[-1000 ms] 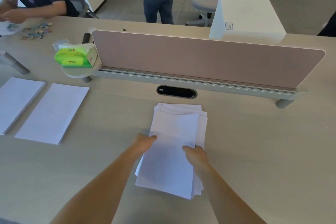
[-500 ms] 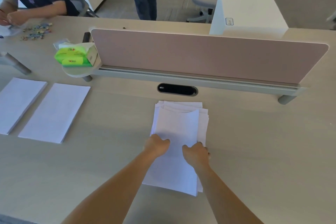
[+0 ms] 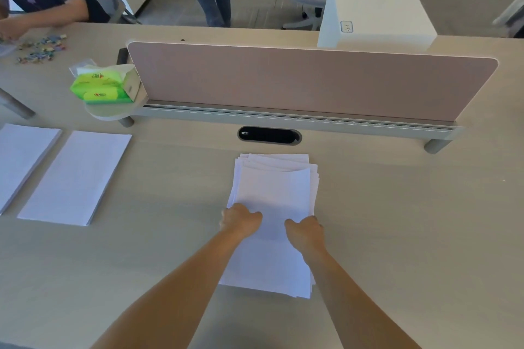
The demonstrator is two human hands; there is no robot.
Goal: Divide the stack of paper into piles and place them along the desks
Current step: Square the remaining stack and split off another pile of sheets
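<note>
both hands rest curled on a loose stack of paper (image 3: 272, 207) lying on the table (image 3: 397, 235) below the cable slot (image 3: 269, 135). left hand (image 3: 241, 219) sits at its left edge, right hand (image 3: 304, 231) at its right edge, each grip closed on the sheets. two neat piles (image 3: 75, 177) lie well apart to the left.

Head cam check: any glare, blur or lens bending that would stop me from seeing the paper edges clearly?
Head view: light is soft and even, with no glare on the messy paper stack; its fanned top edges read sharply. Both hands, left and right, show no motion blur. Wide-angle bending curves the desk divider and stretches the two neat piles at the left edge.
</note>
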